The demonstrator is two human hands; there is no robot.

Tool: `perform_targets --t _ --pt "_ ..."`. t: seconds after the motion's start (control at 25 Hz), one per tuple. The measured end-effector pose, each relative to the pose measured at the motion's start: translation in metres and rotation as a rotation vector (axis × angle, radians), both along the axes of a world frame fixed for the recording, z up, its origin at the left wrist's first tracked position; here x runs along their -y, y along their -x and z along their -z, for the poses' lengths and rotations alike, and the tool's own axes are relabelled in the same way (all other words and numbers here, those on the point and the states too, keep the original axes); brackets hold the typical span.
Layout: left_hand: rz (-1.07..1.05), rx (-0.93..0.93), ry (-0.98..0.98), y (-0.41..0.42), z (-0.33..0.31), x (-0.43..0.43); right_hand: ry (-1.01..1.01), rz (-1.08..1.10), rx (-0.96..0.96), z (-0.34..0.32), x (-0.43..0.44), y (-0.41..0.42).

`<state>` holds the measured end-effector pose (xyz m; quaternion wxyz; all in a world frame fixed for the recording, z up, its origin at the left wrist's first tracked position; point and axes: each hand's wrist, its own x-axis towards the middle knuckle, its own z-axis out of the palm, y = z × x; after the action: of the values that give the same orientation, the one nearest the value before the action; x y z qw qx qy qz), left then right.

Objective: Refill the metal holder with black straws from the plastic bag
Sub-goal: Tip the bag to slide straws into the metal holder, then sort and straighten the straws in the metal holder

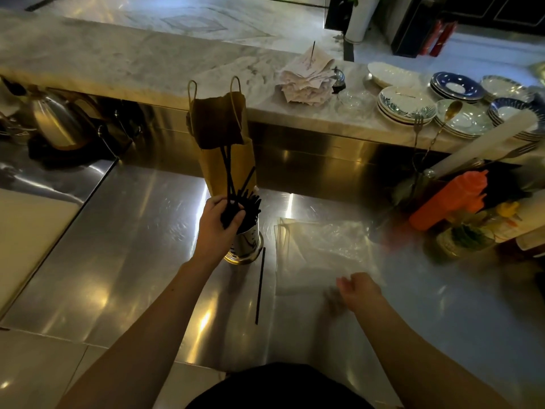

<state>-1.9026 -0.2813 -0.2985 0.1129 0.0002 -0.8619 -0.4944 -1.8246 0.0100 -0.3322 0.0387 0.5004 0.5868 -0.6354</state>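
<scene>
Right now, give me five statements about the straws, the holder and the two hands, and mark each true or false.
1. The left hand grips a bundle of black straws at the top of the metal holder. True.
2. The metal holder lies tipped over on the counter. False: it stands upright.
3. One loose black straw lies on the steel counter, just right of the holder. True.
4. The right hand holds a straw bundle too. False: it is blurred, at the near edge of the clear plastic bag, and no straws show in it.
5. A brown paper bag stands behind the holder. True.
</scene>
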Motion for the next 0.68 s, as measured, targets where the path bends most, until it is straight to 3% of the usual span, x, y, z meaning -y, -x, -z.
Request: perform_targets --t 0.04,0.08,0.16,0.28,0.36,0.52,0.68 --pt "-0.002 -0.006 0.005 0.001 -0.002 0.001 0.033 0.059 -0.01 -0.002 0.006 0.004" --pt "-0.002 -0.01 0.011 0.001 -0.003 0.003 -0.068 0.083 0.002 0.001 0.009 0.004" --pt "0.017 -0.018 0.007 0.004 -0.004 0.007 -0.345 -0.133 -0.026 0.013 0.028 0.005" --pt "0.069 -0.062 0.03 0.004 -0.005 0.011 -0.452 -0.593 -0.083 0.01 0.075 -0.009" --pt "0.099 -0.061 0.021 0.005 -0.005 0.013 -0.509 -0.79 -0.071 0.021 0.1 -0.011" --pt "0.132 -0.041 -0.022 0.007 -0.002 0.017 -0.58 -1.047 0.09 0.045 0.136 -0.008" --pt "0.132 -0.056 -0.056 0.007 0.001 0.017 -0.756 -1.119 0.135 0.06 0.158 -0.006"
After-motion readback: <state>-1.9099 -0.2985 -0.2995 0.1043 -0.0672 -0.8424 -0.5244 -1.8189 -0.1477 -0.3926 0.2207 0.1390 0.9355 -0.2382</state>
